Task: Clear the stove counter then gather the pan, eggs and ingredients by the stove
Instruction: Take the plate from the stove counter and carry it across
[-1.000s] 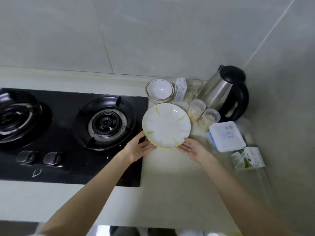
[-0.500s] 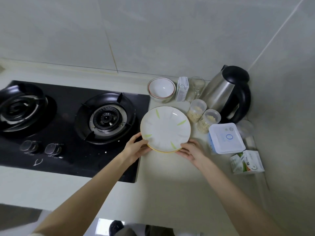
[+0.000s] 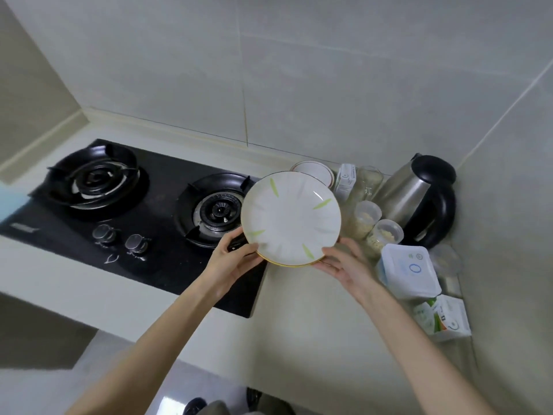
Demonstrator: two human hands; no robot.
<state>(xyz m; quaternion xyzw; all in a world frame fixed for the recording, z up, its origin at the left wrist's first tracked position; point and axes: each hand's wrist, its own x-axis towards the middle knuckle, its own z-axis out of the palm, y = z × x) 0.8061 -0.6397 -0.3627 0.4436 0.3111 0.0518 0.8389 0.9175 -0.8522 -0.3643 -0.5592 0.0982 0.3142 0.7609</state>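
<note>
A stack of white plates (image 3: 290, 217) with green leaf marks and a yellow-rimmed plate underneath is held up off the cream counter (image 3: 299, 330), tilted toward me. My left hand (image 3: 233, 262) grips its lower left rim. My right hand (image 3: 344, 265) holds the lower right rim from beneath. The stack hangs over the right edge of the black gas stove (image 3: 143, 223), partly hiding the right burner (image 3: 215, 211) and a stack of small bowls (image 3: 314, 172) behind.
In the right corner stand a steel kettle (image 3: 419, 199), two lidded jars of pale bits (image 3: 374, 226), a glass (image 3: 369, 181), a small carton (image 3: 345, 178), a blue-white lidded box (image 3: 410, 271) and a green-white carton (image 3: 443, 322). The left burner (image 3: 95, 181) is bare.
Both hands took hold of the plate stack and lifted it off the counter, tilting it up. The camera view swung left and back.
</note>
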